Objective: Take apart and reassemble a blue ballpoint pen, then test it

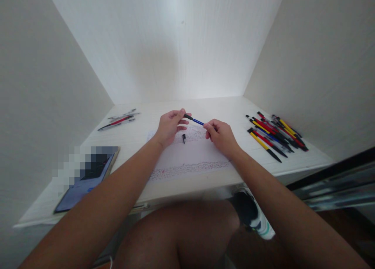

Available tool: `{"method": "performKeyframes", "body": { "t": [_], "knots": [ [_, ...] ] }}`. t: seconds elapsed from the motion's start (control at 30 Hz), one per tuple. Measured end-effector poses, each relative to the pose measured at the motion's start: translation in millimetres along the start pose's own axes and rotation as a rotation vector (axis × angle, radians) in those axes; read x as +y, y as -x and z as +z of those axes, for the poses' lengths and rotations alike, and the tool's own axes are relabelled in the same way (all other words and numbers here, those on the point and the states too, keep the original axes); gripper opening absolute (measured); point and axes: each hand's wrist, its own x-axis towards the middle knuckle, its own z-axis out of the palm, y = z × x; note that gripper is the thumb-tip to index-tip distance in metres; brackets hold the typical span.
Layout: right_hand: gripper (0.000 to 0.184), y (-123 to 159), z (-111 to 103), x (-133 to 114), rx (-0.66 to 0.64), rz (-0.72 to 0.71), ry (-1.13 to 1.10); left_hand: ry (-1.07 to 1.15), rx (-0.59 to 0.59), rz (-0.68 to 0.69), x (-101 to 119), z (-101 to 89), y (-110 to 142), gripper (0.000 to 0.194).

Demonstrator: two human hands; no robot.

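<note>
You have the blue-and-black pen point(198, 122) raised over the far part of the written paper point(190, 154), near the middle of the desk point(140, 140), with both hands on it. Your left hand point(175, 125) pinches the black end between thumb and forefinger, the other fingers spread loose beneath; your right hand point(220, 135) grips the other end, thumb against curled fingers. To handle it well, keep both grips on one line so that the slim barrel isn't bent, let the right hand steady it, and make any twist or pull at the left fingertips, gently and along the pen's length. Keep your wrists low, so that a slip would only drop it onto the paper, and keep your left forearm clear of the lit device point(84, 189) at the near left. Mind the small black piece point(184, 138) lying on the paper below your left hand: a sleeve or finger could easily sweep it away. The pen itself is thin, with a black section on the left and a glossy blue barrel, tilted down slightly towards the right; the picture is too soft to tell whether the two sections are fully joined. The pen pile point(263, 130) lies well apart on the right, a few more pens point(115, 123) on the far left.
</note>
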Motion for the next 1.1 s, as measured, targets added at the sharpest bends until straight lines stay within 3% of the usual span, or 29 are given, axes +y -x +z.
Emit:
{"method": "performKeyframes", "body": {
  "t": [0.37,0.47,0.57,0.67,0.87,1.1],
  "knots": [
    [0.041,-0.6,-0.9,-0.9,-0.005,-0.040,0.050,0.053,-0.112,0.022,2.6,-2.8,1.0,0.020],
    [0.049,-0.4,-2.1,-1.6,0.037,-0.035,0.039,0.064,-0.106,0.021,-2.3,-4.0,-1.6,0.013],
    [0.059,-1.0,-2.4,0.6,0.092,-0.018,-0.001,0.055,-0.182,0.015,-2.8,-2.0,0.9,0.012],
    [0.063,-1.7,-0.7,4.5,0.112,0.043,-0.133,0.062,-0.238,-0.014,-0.8,2.1,6.3,0.012],
    [0.065,-4.2,2.8,1.2,0.211,0.167,-0.487,0.136,-0.175,-0.014,-8.5,3.0,4.9,0.024],
    [0.046,-11.3,-4.3,-3.8,0.245,0.328,-0.821,0.229,-0.095,-0.051,-16.4,0.7,-0.1,0.028]
  ]
}}
